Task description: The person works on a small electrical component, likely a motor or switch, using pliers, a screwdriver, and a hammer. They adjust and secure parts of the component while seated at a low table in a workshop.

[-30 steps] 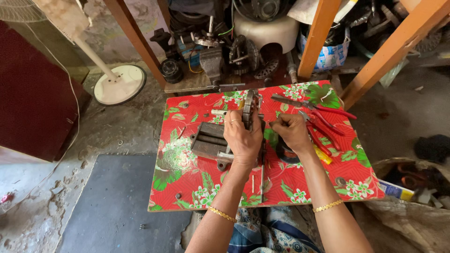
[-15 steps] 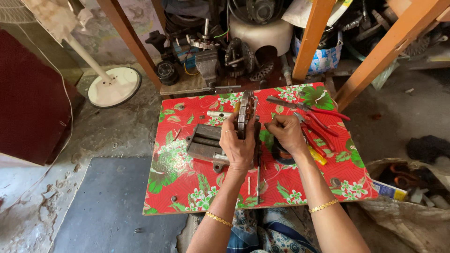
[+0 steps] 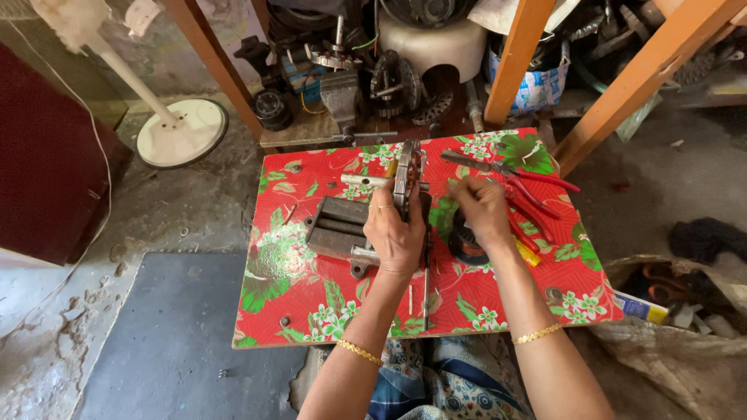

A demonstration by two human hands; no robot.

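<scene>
Red floral tabletop [image 3: 311, 311] on cracked concrete floor [image 3: 194, 210], cluttered workshop.

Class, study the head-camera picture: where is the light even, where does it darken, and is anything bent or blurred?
Head view: soft, even daylight on the red floral tabletop; left hand and right hand sharp, casting only faint shadows; cluttered metal parts under the orange wooden frame sit darker; straight edges bow slightly toward the corners.

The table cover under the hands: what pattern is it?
Red with green leaves and white flowers, on the table cover, seen in the head view.
</scene>
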